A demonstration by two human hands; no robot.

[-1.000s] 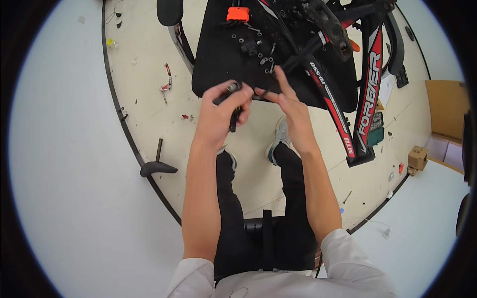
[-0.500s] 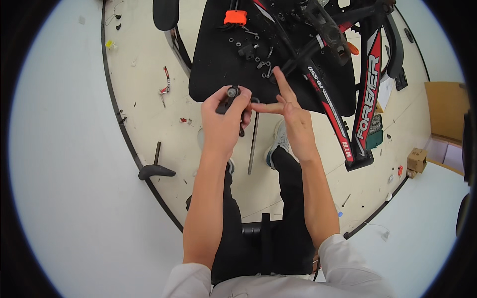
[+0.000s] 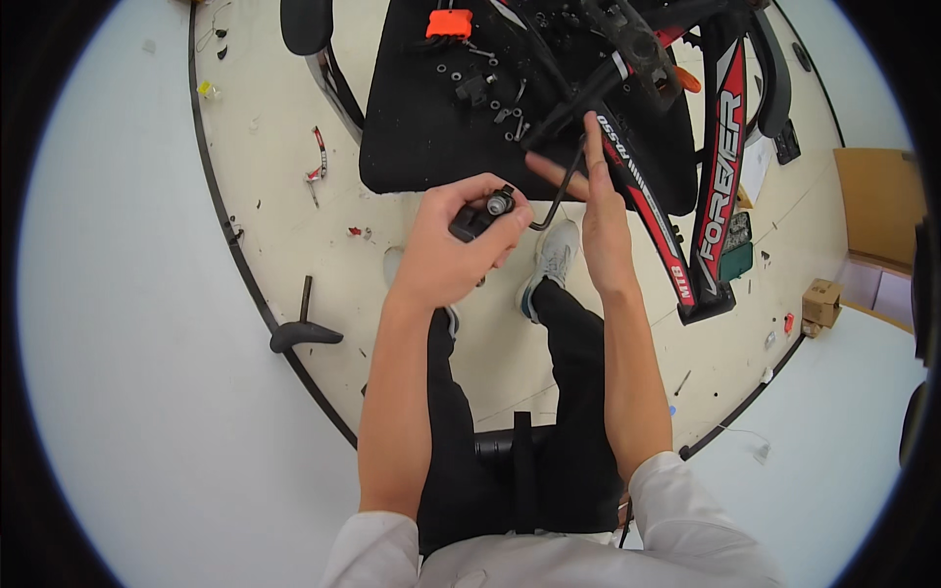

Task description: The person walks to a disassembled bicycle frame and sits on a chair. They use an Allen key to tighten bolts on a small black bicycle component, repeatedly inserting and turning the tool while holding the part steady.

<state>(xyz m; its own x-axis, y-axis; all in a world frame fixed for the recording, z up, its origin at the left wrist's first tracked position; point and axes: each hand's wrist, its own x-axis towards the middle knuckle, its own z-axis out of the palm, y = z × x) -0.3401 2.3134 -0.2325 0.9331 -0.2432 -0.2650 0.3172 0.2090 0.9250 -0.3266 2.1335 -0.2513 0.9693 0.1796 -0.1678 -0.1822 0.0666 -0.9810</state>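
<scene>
black metal has swung round: half a second ago the bent key [image 3: 562,194]'s long arm hung toward the floor [image 3: 495,367], and now it slants up toward the right hand [image 3: 606,230], which is open, fingers straight and spread, seemingly pushing rather than clasping it. that suggests the key is turning in the black part [image 3: 470,223] gripped in the left hand [image 3: 446,243], silver end upward. both hands work at the front edge of the chair seat [image 3: 421,152]. the bike frame [image 3: 642,194] crowds the right side; more room lies toward the knees [image 3: 453,377].
</scene>
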